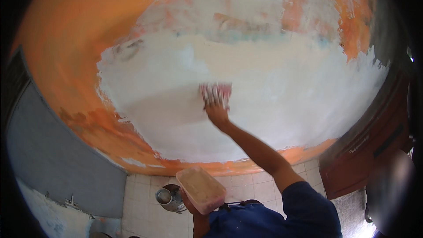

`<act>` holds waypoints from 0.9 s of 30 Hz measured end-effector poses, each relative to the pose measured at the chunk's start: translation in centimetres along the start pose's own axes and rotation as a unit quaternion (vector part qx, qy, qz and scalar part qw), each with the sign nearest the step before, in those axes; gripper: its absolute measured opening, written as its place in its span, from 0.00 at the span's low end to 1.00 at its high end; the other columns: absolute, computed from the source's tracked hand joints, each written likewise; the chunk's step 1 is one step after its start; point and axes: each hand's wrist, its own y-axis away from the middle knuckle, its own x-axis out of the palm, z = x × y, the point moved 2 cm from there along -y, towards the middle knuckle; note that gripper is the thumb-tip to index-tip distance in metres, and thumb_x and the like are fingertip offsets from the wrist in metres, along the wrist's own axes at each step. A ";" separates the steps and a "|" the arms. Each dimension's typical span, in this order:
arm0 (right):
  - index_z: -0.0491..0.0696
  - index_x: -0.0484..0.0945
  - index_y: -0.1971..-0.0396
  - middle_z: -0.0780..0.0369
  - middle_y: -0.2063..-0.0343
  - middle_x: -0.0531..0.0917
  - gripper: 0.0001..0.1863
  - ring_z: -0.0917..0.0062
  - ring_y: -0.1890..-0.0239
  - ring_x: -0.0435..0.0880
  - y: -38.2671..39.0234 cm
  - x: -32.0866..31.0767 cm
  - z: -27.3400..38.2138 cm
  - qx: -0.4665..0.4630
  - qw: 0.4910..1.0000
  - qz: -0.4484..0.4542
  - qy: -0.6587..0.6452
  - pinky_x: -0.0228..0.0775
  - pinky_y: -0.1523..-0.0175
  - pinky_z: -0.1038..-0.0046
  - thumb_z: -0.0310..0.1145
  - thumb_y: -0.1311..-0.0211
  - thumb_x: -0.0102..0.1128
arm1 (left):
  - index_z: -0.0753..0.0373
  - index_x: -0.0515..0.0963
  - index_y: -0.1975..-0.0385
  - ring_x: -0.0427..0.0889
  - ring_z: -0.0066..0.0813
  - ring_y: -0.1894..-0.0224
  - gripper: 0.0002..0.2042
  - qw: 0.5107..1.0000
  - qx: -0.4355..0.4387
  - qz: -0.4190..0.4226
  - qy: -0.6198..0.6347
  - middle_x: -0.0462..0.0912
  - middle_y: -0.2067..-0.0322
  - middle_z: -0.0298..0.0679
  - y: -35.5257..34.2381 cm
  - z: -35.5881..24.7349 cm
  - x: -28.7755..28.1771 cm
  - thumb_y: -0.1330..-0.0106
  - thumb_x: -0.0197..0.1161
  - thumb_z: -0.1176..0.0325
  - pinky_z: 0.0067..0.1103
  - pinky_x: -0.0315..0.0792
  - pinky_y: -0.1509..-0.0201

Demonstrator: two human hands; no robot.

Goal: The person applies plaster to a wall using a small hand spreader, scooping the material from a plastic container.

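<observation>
My right hand (216,107) reaches up to the wall, its fingers laid over a flat red piece (225,89) pressed against the white patch. The fingers are smeared with white, and blur hides the exact kind of this piece. The wall (167,101) has a broad pale coating of filler, with orange paint around it. Low in front of my body, my left hand (190,203) supports a rectangular plastic tub (200,189) from its left side and below. Inside the tub is a beige, paste-like material.
On the tiled floor (147,202) beside the tub stands a metal bucket (178,203) with a round container (163,196) at it. A grey door or panel (66,145) is at the left, a dark red door (365,158) at the right.
</observation>
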 end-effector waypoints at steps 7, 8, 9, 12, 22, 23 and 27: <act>0.50 0.56 0.34 0.50 0.43 0.70 0.36 0.53 0.38 0.64 -0.9 -8.9 1.6 0.046 0.953 0.108 -0.278 0.46 0.36 0.43 0.25 0.46 0.53 | 0.55 0.58 0.36 0.66 0.46 0.39 0.31 0.998 0.036 -0.001 -0.053 0.65 0.39 0.44 0.6 -1.7 0.3 0.32 0.37 0.41 0.44 0.62 0.37; 0.49 0.62 0.38 0.53 0.57 0.80 0.36 0.57 0.49 0.75 -4.4 -13.2 -0.1 0.075 0.953 0.119 -0.269 0.58 0.41 0.49 0.20 0.52 0.53 | 0.55 0.58 0.36 0.66 0.46 0.39 0.31 0.999 0.026 0.007 -0.025 0.64 0.39 0.44 0.8 -1.8 0.4 0.32 0.37 0.41 0.44 0.62 0.37; 0.48 0.69 0.43 0.56 0.69 0.82 0.31 0.59 0.57 0.79 -6.8 -14.8 -2.7 0.070 0.963 -0.036 -0.258 0.68 0.47 0.57 0.20 0.53 0.54 | 0.55 0.58 0.36 0.66 0.46 0.39 0.31 1.000 0.018 0.005 -0.003 0.64 0.39 0.44 0.7 -1.4 0.4 0.32 0.37 0.41 0.44 0.61 0.37; 0.43 0.65 0.40 0.51 0.62 0.77 0.35 0.58 0.59 0.76 -14.1 -20.2 -6.5 0.045 0.957 -0.247 -0.147 0.70 0.53 0.61 0.17 0.56 0.51 | 0.55 0.57 0.36 0.66 0.47 0.39 0.31 0.999 0.031 0.002 -0.026 0.64 0.39 0.44 0.4 -1.3 0.3 0.32 0.37 0.41 0.44 0.61 0.37; 0.37 0.58 0.38 0.45 0.35 0.57 0.30 0.51 0.31 0.50 -7.4 -3.3 -0.6 -0.016 0.990 -0.137 -0.028 0.42 0.31 0.47 0.34 0.38 0.51 | 0.55 0.57 0.36 0.66 0.46 0.39 0.32 1.000 0.026 -0.009 -0.015 0.65 0.40 0.44 -0.2 -1.1 -0.1 0.32 0.37 0.39 0.44 0.62 0.38; 0.36 0.57 0.38 0.46 0.36 0.58 0.31 0.52 0.31 0.50 -4.9 -1.4 0.4 -0.014 0.997 -0.062 -0.042 0.43 0.31 0.48 0.35 0.38 0.51 | 0.55 0.57 0.36 0.66 0.46 0.39 0.32 1.000 0.012 -0.003 0.018 0.65 0.40 0.44 -0.3 -1.0 -0.1 0.33 0.37 0.39 0.44 0.62 0.38; 0.36 0.54 0.36 0.46 0.36 0.58 0.35 0.54 0.30 0.49 3.0 0.2 3.0 -0.019 0.982 0.036 -0.185 0.40 0.30 0.49 0.32 0.42 0.56 | 0.56 0.59 0.37 0.68 0.43 0.41 0.29 0.994 0.057 -0.015 -0.094 0.67 0.42 0.41 0.4 -1.4 1.4 0.31 0.37 0.42 0.41 0.65 0.39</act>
